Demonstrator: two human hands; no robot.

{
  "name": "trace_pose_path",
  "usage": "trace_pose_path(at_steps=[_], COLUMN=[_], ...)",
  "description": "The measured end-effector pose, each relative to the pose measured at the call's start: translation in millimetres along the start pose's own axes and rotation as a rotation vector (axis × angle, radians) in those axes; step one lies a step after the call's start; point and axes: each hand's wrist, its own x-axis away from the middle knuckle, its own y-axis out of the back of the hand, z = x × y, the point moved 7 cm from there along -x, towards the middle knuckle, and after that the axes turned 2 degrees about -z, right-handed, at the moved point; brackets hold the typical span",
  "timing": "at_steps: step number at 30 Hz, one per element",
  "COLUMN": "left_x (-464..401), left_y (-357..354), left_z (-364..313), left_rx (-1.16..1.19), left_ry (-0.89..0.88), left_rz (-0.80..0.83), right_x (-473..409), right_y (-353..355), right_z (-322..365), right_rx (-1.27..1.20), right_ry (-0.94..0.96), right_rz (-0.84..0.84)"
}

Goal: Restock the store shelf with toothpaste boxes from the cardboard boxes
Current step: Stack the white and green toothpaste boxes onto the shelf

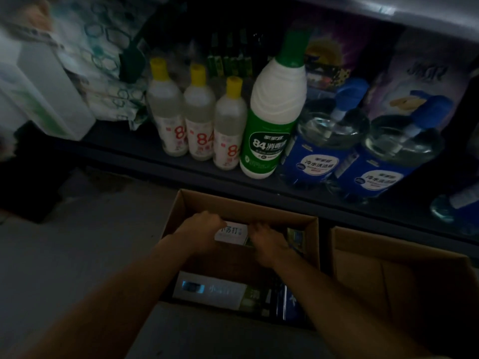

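Grip: both hands, left hand (pixel 204 229) and right hand (pixel 267 242), clasp toothpaste box (pixel 231 233) | inside open cardboard box (pixel 311 244) | more boxes below.

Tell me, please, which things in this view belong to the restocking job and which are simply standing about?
Part of the job:
- open cardboard box
- white toothpaste box, gripped by left hand and right hand
- second cardboard box

Just standing about:
- three yellow-capped 84 bottles
- green-and-white 84 disinfectant bottle
- two blue-labelled pump bottles
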Motion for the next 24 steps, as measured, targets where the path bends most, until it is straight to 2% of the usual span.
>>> trace_pose_path(at_steps=[4, 9, 12, 18, 24], left_x=[-4, -6, -2, 24, 58], left_y=[-3, -1, 6, 43, 120], left_z=[11, 19, 21, 7, -21], left_rx=[0.042, 0.065, 0.028, -0.045, -0.086], left_ry=[0.015, 0.019, 0.011, -0.024, -0.08], left_rz=[0.001, -0.009, -0.016, -0.063, -0.167], right_x=[-2, -6, -6, 22, 82], right_y=[-14, -29, -22, 22, 129], right_z=[5, 4, 5, 19, 18], right_rx=[0.037, 0.002, 0.041, 0.059, 0.114], right_ry=[-0.033, -0.119, -0.094, 0.023, 0.154], right_rz=[-0.041, 0.031, 0.037, -0.053, -0.302])
